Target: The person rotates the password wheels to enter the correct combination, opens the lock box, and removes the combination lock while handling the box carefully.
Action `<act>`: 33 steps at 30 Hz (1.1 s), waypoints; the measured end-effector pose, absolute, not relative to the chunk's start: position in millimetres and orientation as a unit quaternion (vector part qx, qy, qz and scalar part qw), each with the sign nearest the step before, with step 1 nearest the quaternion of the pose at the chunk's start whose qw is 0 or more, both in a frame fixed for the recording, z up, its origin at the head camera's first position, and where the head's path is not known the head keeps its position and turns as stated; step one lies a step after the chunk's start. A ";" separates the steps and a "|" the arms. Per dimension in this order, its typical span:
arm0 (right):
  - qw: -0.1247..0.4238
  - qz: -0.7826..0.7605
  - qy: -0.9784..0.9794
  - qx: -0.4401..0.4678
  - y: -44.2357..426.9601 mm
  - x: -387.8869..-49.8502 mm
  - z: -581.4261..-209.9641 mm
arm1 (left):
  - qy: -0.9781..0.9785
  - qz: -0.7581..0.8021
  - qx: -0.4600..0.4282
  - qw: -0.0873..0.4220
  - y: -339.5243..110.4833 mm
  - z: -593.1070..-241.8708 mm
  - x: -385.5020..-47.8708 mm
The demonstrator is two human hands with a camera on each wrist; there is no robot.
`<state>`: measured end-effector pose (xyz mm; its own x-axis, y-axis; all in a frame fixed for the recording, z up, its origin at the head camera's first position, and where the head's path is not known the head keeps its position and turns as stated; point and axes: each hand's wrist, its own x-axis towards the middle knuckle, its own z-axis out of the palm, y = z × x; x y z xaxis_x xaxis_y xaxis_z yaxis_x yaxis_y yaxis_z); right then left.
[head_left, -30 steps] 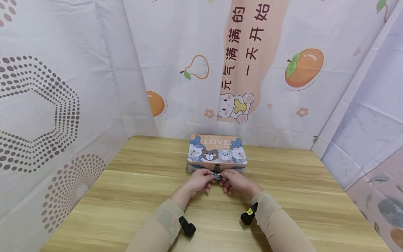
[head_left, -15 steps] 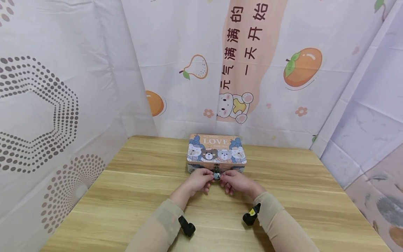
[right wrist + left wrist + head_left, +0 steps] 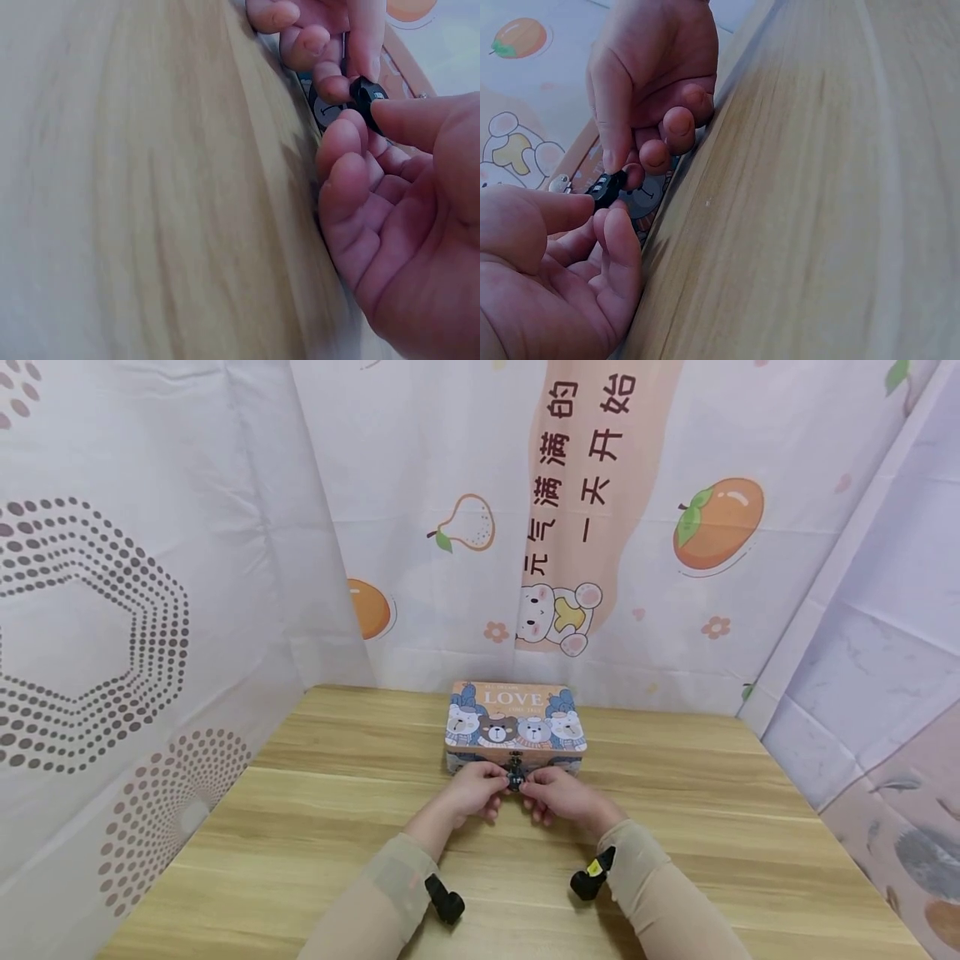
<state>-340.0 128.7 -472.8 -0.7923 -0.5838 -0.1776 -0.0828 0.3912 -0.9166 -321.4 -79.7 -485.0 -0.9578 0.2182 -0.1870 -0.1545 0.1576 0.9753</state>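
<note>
A small black combination padlock (image 3: 606, 189) with number dials hangs at the front latch of a tin box (image 3: 516, 717), whose lid shows bears and the word LOVE. My left hand (image 3: 475, 792) pinches the padlock from the left between thumb and fingers. From the other side my right hand (image 3: 564, 795) pinches it too, its thumb at the dials in the right wrist view, where the padlock (image 3: 367, 101) is partly covered by fingertips. The lid is down. The digits are too small to read.
The box stands on a wooden table (image 3: 675, 827) near its back edge. Behind it hangs a white curtain (image 3: 420, 610) with printed fruit and lettering. A black wrist camera (image 3: 447, 902) is strapped to the left sleeve, another camera (image 3: 589, 883) to the right.
The padlock tilts between the fingers, so its face looks darker than half a second ago. My right hand and wrist have shifted slightly left; my left hand stays put.
</note>
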 end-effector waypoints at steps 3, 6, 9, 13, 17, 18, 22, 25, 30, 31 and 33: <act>0.248 -0.529 0.788 -0.196 126.7 -338.2 -474.6 | 0.750 0.647 0.020 0.139 -80.2 -484.7 -320.1; 0.252 -0.557 0.771 -0.177 124.6 -335.3 -476.4 | 0.750 0.648 0.020 0.134 -81.1 -484.1 -319.1; 0.258 -0.591 0.749 -0.155 122.2 -332.0 -478.5 | 0.749 0.649 0.022 0.128 -82.2 -482.8 -317.9; 0.257 -0.623 0.726 -0.137 117.9 -328.3 -481.4 | 0.759 0.642 0.028 0.108 -83.9 -480.7 -316.3; 0.250 -0.639 0.718 -0.119 114.1 -326.7 -483.2 | 0.776 0.623 0.035 0.088 -85.2 -478.8 -315.9; 0.248 -0.641 0.717 -0.116 113.5 -326.7 -483.7 | 0.779 0.620 0.036 0.083 -85.4 -478.3 -316.1; 0.246 -0.653 0.709 -0.103 112.1 -326.1 -484.7 | 0.787 0.612 0.044 0.065 -86.0 -474.6 -314.3; 0.245 -0.661 0.704 -0.091 110.6 -324.4 -485.3 | 0.795 0.602 0.054 0.052 -87.5 -471.8 -311.9; 0.242 -0.661 0.705 -0.082 108.3 -321.4 -484.4 | 0.816 0.573 0.074 0.022 -88.8 -471.0 -311.6; 0.242 -0.661 0.705 -0.081 108.3 -321.1 -484.1 | 0.819 0.569 0.075 0.019 -88.4 -470.9 -311.7; 0.242 -0.662 0.705 -0.079 108.6 -321.0 -483.7 | 0.822 0.565 0.077 0.013 -86.9 -470.9 -312.2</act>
<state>-321.0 108.6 -483.7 -0.8706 -0.4318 -0.2360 0.2081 0.1115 -0.9717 -312.2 -86.9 -470.9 -0.9879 0.1405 0.0651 0.1112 0.3504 0.9300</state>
